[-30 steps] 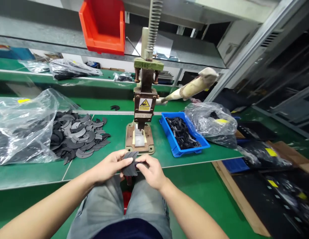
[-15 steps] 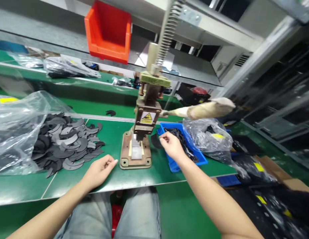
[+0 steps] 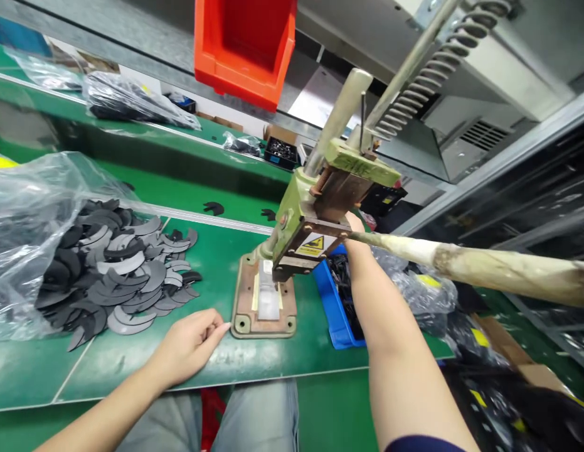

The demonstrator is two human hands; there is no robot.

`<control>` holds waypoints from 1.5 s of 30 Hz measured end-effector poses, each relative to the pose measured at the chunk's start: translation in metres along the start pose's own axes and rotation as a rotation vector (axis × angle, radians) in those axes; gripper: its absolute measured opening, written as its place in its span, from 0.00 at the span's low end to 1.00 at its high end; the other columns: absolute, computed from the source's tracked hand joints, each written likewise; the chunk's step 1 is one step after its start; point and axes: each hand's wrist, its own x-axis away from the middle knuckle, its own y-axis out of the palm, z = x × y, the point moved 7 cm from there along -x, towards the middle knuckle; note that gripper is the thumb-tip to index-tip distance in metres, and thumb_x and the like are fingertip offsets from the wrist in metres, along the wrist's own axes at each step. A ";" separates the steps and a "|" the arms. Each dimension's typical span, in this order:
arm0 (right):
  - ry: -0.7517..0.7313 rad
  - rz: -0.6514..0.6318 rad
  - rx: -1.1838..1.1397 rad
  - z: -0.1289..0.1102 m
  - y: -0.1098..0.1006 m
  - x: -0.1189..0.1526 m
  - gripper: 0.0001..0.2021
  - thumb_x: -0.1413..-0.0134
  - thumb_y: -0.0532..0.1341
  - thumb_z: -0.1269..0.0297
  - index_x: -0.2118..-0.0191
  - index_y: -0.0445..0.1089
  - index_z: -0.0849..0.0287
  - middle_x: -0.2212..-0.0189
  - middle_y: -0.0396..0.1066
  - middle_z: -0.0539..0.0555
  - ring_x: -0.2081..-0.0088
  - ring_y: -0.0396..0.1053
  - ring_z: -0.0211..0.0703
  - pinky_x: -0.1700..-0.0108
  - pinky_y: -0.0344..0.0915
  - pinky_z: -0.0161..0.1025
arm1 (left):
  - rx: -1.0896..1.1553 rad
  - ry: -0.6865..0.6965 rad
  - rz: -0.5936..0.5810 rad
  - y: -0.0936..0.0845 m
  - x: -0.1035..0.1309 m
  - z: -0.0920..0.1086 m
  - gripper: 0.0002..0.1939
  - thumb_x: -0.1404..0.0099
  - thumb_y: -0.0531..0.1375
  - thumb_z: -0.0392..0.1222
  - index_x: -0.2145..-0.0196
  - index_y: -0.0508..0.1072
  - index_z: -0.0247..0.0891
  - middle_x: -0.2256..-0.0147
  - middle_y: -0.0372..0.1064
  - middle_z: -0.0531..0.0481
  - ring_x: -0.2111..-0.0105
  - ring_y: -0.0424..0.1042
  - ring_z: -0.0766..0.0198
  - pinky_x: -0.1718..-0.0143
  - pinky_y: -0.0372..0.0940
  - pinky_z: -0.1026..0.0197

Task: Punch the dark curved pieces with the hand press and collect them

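My left hand (image 3: 191, 344) rests on the green table with its fingers curled and its thumb against them. No part shows in it. Its thumb tip is at the near-left corner of the base plate (image 3: 241, 314) of a hand press (image 3: 310, 232). On that base sits a pale clear block (image 3: 269, 301) under the ram. My right hand (image 3: 357, 229) reaches past the blue bin (image 3: 336, 329) behind the press head; its fingers are hidden, so what they hold cannot be seen. To the left lies a heap of dark crescent-shaped pieces (image 3: 127, 276), spilling from a clear plastic bag (image 3: 32, 207).
The press's long wrapped lever (image 3: 484, 267) sticks out to the right, above my right forearm. The blue bin contains black parts. An orange bin (image 3: 244, 81) hangs above. Two loose dark pieces (image 3: 213, 208) lie behind the press. Bagged parts (image 3: 423, 289) stand at the right.
My right hand, which held a dark crescent piece beside the blue bin, has moved up and away behind the press head. My left hand stays on the table. The view has shifted and tilted.
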 end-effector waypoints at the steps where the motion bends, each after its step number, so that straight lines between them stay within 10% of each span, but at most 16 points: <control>1: 0.007 -0.039 0.022 0.005 0.004 0.007 0.21 0.34 0.62 0.50 0.44 0.70 0.59 0.46 0.73 0.58 0.47 0.74 0.46 0.43 0.74 0.52 | 0.002 -0.004 -0.006 0.000 0.000 -0.001 0.17 0.23 0.55 0.54 0.66 0.72 0.43 0.72 0.68 0.54 0.71 0.69 0.63 0.66 0.62 0.62; 14: 0.043 -0.708 0.171 0.102 0.048 0.201 0.21 0.35 0.63 0.52 0.43 0.70 0.59 0.45 0.73 0.58 0.47 0.74 0.46 0.45 0.76 0.51 | -0.189 -0.061 -0.112 0.008 0.008 0.002 0.20 0.26 0.54 0.62 0.64 0.74 0.46 0.72 0.72 0.56 0.69 0.72 0.61 0.66 0.62 0.62; 21: 0.028 -0.602 0.168 0.091 0.054 0.218 0.21 0.34 0.63 0.52 0.42 0.70 0.58 0.43 0.72 0.58 0.45 0.73 0.47 0.43 0.75 0.53 | -0.246 -0.049 -0.099 0.012 0.010 -0.003 0.21 0.26 0.53 0.63 0.63 0.74 0.45 0.71 0.73 0.55 0.69 0.72 0.61 0.66 0.63 0.62; 30: 0.034 -0.296 -0.021 0.088 0.009 0.232 0.19 0.34 0.62 0.51 0.45 0.72 0.58 0.46 0.75 0.58 0.46 0.74 0.46 0.41 0.73 0.53 | -0.202 -0.033 -0.048 0.009 0.010 -0.003 0.20 0.28 0.56 0.62 0.64 0.74 0.44 0.72 0.73 0.55 0.71 0.72 0.62 0.68 0.64 0.63; 36: -0.108 -0.051 -0.308 0.030 -0.027 0.270 0.21 0.29 0.53 0.55 0.39 0.72 0.56 0.47 0.79 0.60 0.47 0.77 0.46 0.40 0.73 0.47 | 0.024 -0.048 0.130 -0.004 0.010 0.007 0.22 0.30 0.59 0.64 0.66 0.73 0.41 0.74 0.68 0.55 0.74 0.67 0.64 0.70 0.63 0.64; 45: -0.648 0.069 -0.746 -0.110 -0.016 0.359 0.33 0.31 0.55 0.68 0.25 0.48 0.49 0.48 0.79 0.57 0.48 0.78 0.45 0.41 0.77 0.50 | 0.191 0.322 0.086 0.009 0.033 0.130 0.18 0.29 0.64 0.47 0.43 0.75 0.43 0.57 0.75 0.46 0.65 0.73 0.63 0.61 0.71 0.59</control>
